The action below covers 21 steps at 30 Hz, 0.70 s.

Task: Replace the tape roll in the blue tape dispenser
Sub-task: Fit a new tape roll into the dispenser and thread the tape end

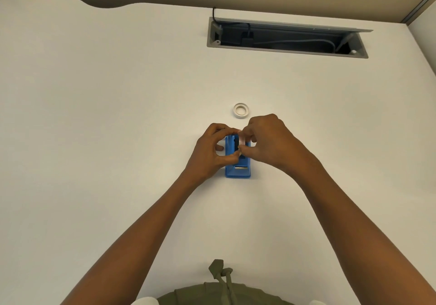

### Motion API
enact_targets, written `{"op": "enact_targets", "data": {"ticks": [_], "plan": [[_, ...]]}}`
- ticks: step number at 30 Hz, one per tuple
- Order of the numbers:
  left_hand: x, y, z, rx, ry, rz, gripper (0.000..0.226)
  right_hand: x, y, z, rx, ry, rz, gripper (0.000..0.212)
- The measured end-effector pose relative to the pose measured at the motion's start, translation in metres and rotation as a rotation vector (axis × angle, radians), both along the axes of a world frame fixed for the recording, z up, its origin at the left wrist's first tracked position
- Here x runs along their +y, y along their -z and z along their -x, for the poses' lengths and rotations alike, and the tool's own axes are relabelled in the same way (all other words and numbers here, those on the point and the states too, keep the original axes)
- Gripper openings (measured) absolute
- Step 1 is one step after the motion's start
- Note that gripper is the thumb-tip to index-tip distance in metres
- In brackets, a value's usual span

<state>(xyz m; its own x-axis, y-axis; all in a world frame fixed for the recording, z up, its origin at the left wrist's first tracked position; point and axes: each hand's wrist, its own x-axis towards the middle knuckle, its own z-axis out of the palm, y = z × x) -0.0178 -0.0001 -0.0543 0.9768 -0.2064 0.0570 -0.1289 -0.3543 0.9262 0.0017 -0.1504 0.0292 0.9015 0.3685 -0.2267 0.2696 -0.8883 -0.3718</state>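
- Dispenser (237, 163): blue, standing on the white worktop (118, 115) at centre of view, its long axis running away from the person. Near end shows a flat lip and a small metal strip across it; far end is partly covered by both hands.
- Roll (242, 140): pale, translucent tape, held on edge over the far part of the dispenser, at its right side wall. Whether it is seated in the cradle cannot be told.
- Left hand (213, 150): curled around the dispenser's left side, thumb and fingertips closed against the blue body, steadying it.
- Right hand (269, 137): above and right of the dispenser, thumb and forefinger pinched shut on the roll, remaining fingers folded behind.
- Ring (241, 110): white, lying flat on the worktop just beyond the hands, apart from the dispenser. It looks like a tape core or a second roll; which one cannot be told.
- Cable tray (286, 37): grey-framed rectangular opening in the worktop, well beyond the ring, lid tilted up at the far side. Dark plug and pale cables lie inside; a black cord runs over its left far corner.
- Garment (221, 290): olive green with a drawstring, at the bottom edge of view.
- Forearms: bare, reaching from both lower corners to meet at the dispenser.
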Motion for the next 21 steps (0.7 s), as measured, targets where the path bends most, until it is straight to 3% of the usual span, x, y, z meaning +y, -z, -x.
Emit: {"op": "enact_targets", "data": {"ticks": [21], "plan": [[0.001,0.003,-0.003,-0.012,0.002,-0.036,0.047,0.004,-0.004,-0.013,0.071,0.075,-0.043,0.020]]}}
